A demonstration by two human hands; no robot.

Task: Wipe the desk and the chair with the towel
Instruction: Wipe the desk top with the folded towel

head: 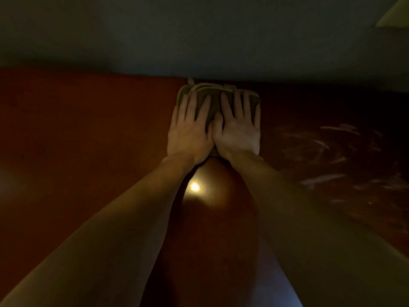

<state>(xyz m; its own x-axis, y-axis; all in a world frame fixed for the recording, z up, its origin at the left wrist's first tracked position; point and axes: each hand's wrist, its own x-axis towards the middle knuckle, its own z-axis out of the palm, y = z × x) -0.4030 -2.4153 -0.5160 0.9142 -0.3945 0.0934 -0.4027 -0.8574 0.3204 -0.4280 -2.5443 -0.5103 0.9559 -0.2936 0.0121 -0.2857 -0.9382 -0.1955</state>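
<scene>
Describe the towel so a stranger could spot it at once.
Start at the wide reddish-brown desk and follow it to its far edge, by the grey wall. Near the middle there lies the towel, a dark folded pad with pale edging. It is the only cloth on the desk, pressed flat under the left hand and the right hand, side by side.

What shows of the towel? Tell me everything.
The towel is a dull olive-brown cloth with paler edging, folded into a thick squarish pad. It lies flat on the reddish-brown desk, at its far edge by the wall. The left hand and right hand press on it side by side, fingers straight, covering most of it. Only its far edge and a strip between the fingers show.
</scene>
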